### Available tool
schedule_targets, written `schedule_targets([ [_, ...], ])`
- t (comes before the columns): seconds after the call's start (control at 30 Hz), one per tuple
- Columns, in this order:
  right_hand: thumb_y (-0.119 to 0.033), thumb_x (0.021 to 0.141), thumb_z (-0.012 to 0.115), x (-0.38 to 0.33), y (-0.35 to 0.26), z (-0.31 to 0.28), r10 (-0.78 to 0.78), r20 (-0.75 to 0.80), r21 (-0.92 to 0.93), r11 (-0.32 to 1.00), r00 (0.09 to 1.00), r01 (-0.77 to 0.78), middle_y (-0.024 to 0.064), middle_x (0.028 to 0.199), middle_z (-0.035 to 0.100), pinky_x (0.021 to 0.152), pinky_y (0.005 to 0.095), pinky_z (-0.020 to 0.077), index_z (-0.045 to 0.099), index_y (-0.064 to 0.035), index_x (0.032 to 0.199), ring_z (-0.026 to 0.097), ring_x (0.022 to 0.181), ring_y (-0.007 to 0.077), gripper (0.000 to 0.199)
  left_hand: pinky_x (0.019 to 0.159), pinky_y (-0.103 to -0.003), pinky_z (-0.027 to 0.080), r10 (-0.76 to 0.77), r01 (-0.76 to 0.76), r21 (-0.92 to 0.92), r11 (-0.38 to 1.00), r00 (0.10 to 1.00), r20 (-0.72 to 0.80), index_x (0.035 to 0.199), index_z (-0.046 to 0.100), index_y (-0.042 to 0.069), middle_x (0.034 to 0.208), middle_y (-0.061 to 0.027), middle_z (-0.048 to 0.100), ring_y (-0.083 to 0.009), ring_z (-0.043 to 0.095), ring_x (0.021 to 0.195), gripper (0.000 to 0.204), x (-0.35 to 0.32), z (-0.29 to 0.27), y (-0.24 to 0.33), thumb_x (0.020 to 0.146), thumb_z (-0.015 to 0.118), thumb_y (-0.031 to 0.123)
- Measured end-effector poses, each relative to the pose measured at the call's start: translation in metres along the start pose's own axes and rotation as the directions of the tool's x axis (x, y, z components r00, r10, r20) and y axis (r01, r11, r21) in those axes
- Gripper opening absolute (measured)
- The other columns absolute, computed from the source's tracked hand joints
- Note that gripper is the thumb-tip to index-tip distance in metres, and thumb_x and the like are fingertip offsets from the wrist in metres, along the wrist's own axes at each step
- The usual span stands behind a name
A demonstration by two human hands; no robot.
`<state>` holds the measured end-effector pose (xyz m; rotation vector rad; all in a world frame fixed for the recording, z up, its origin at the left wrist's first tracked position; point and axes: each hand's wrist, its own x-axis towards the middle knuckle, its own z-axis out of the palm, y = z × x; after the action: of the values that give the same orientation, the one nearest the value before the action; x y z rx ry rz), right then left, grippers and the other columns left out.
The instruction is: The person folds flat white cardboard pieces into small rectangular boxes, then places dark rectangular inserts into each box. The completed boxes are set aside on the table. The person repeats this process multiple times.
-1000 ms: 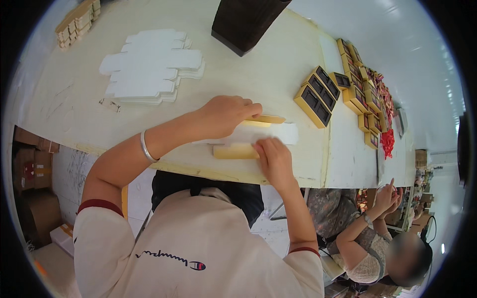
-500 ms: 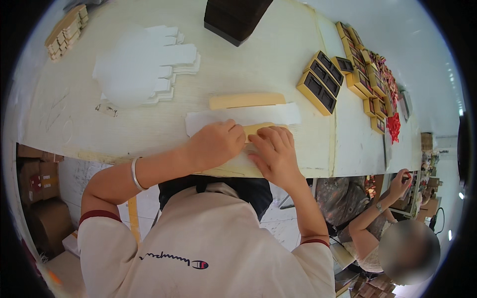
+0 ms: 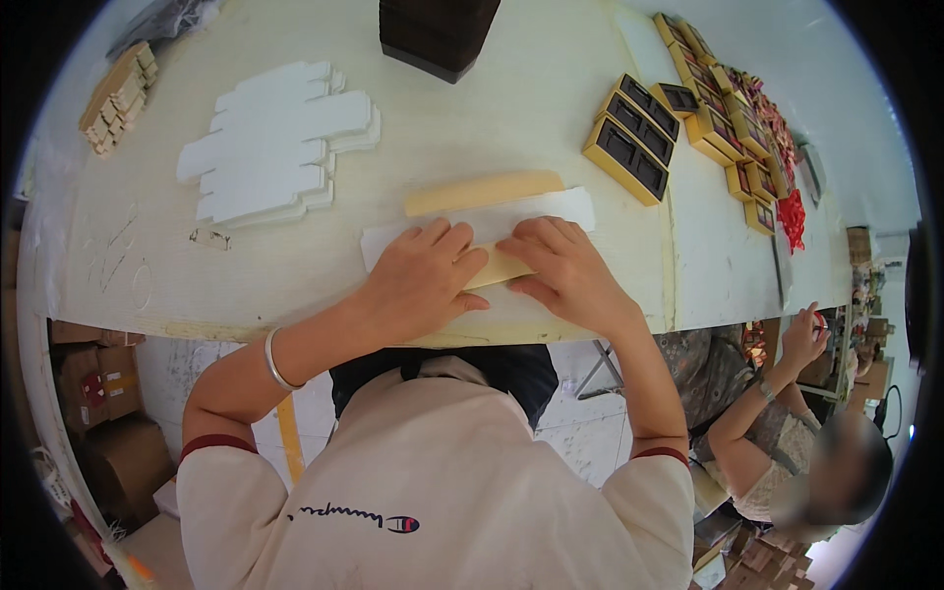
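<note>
In front of me on the table lies a flat card piece with a white middle (image 3: 482, 226) and yellow panels. The far yellow panel (image 3: 482, 193) is raised or folded along the white part's far side. My left hand (image 3: 418, 280) is closed around the left part of the near yellow panel (image 3: 500, 265), fingers on its far side and thumb on the near side. My right hand (image 3: 570, 270) grips the same panel further right, fingers bent over it and thumb below. Part of the near panel is hidden beneath both hands.
A stack of white flat carton blanks (image 3: 265, 143) lies at the left. Beyond it are stacked pale pieces (image 3: 118, 98). A dark box (image 3: 438, 34) stands at the far middle. Yellow boxes with black inserts (image 3: 634, 138) lie right. Another person (image 3: 757, 423) sits at the right.
My hands have shifted along the near yellow panel, the left fingers now spread further over it. The whole view has tilted slightly. The other person's hand has moved a little.
</note>
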<state>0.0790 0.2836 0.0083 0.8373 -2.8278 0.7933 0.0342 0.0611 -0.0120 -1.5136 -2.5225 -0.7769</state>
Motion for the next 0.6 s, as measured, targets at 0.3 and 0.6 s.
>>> schedule_targets([
  [0.3, -0.006, 0.075, 0.066, -0.001, -0.002, 0.024, -0.07, -0.16, -0.225, 0.974, 0.985, 0.033, 0.0104, 0.097, 0.057, 0.077, 0.0385, 0.0444, 0.061, -0.0013, 0.094, 0.056, 0.092, 0.0263, 0.02, 0.068, -0.035, 0.047, 0.019, -0.016, 0.072, 0.997, 0.999, -0.047, 0.085, 0.059, 0.007, 0.083, -0.0047, 0.053, -0.0228, 0.054, 0.078, 0.017, 0.001, 0.013, -0.018, 0.076, 0.07, 0.017],
  [0.6, 0.0, 0.072, 0.057, 0.015, 0.002, 0.015, 0.026, -0.007, -0.195, 0.981, 1.0, -0.027, 0.0056, 0.071, 0.055, 0.072, 0.0334, 0.0427, 0.058, -0.0053, 0.082, 0.057, 0.08, 0.0241, 0.011, 0.072, -0.035, 0.048, 0.074, -0.059, 0.164, 0.985, 0.994, -0.085, 0.095, 0.063, 0.007, 0.095, -0.0084, 0.059, -0.0254, 0.057, 0.087, 0.017, 0.028, -0.024, -0.021, 0.081, 0.066, 0.016],
])
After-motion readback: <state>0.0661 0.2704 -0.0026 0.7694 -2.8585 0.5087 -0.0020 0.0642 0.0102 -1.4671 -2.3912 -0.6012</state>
